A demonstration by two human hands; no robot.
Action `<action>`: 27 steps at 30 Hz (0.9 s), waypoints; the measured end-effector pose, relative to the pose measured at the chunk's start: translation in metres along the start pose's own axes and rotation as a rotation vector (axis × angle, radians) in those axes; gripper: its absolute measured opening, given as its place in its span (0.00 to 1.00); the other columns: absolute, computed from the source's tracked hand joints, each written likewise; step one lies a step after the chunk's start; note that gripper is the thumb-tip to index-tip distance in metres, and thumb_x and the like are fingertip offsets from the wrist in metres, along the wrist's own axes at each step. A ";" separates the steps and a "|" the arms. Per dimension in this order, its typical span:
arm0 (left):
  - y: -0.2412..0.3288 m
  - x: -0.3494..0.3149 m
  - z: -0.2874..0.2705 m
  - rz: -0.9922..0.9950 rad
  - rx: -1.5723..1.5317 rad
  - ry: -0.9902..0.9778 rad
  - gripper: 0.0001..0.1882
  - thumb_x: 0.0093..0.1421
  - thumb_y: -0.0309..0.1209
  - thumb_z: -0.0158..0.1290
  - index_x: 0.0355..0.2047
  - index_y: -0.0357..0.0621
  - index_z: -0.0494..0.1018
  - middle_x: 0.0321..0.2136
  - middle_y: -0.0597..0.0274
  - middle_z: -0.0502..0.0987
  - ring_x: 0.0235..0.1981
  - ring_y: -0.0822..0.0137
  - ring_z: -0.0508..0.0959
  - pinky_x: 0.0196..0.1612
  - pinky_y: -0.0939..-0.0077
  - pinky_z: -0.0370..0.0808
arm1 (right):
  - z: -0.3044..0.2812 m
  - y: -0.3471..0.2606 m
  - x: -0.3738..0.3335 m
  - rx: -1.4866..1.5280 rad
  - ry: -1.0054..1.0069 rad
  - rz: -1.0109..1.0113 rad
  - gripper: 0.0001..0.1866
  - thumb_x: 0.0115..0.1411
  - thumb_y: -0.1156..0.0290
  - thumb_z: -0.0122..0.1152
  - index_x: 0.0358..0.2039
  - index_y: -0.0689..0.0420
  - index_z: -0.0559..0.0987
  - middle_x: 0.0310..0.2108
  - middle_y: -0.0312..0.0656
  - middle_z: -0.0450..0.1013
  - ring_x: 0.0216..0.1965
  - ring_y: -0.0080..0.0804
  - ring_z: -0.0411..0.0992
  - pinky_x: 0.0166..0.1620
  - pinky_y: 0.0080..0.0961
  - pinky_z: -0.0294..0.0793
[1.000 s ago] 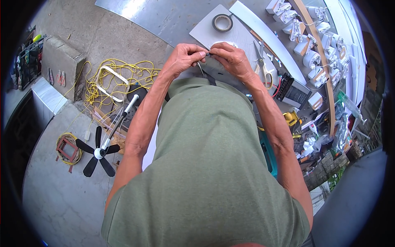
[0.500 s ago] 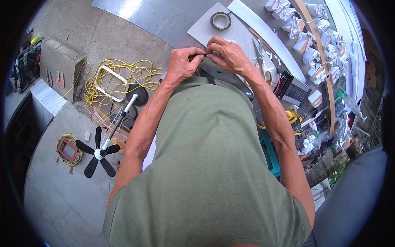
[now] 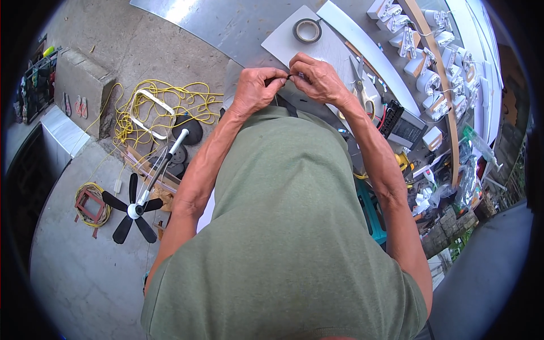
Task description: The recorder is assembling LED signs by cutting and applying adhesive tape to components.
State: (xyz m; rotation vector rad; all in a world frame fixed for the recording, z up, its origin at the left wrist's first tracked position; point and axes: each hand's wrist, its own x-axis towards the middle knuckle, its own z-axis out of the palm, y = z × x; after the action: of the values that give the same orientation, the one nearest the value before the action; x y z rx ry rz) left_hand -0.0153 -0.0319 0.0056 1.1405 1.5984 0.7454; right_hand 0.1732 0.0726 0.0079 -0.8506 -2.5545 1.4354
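Note:
My left hand (image 3: 258, 89) and my right hand (image 3: 318, 77) meet at the edge of the metal table, fingertips almost touching. Both are closed in a pinch on one thin black strip (image 3: 289, 76); whether it is tape or wire is too small to tell. Just beyond my right hand, a roll of black tape (image 3: 297, 32) lies flat on a light grey board (image 3: 279, 44). Scissors (image 3: 362, 85) with pale handles rest to the right of that hand, partly behind my right forearm.
White lamp-like fittings (image 3: 429, 80) stand in rows along a wooden strip (image 3: 453, 133) at right. A black battery-like box (image 3: 409, 129) with red wires sits nearer. At left are a tangled yellow cable (image 3: 153, 107), a fan with black blades (image 3: 134, 211) and a concrete block (image 3: 85, 90).
Both hands have shifted very slightly right in the picture, and the table and its things shift with them. The pinch on the black strip stays.

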 end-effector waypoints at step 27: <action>0.015 0.009 -0.010 -0.461 -0.602 0.005 0.08 0.58 0.31 0.64 0.33 0.39 0.82 0.22 0.64 0.79 0.17 0.83 0.68 0.20 0.87 0.60 | 0.038 -0.012 -0.008 -0.052 0.488 -0.079 0.13 0.55 0.76 0.67 0.40 0.54 0.76 0.30 0.39 0.77 0.28 0.39 0.78 0.30 0.33 0.77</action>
State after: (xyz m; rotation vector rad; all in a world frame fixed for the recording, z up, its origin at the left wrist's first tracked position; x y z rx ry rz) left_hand -0.0201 -0.0174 0.0188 0.3205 1.4210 0.8332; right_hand 0.1623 0.0348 -0.0014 -0.9543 -2.2318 0.9904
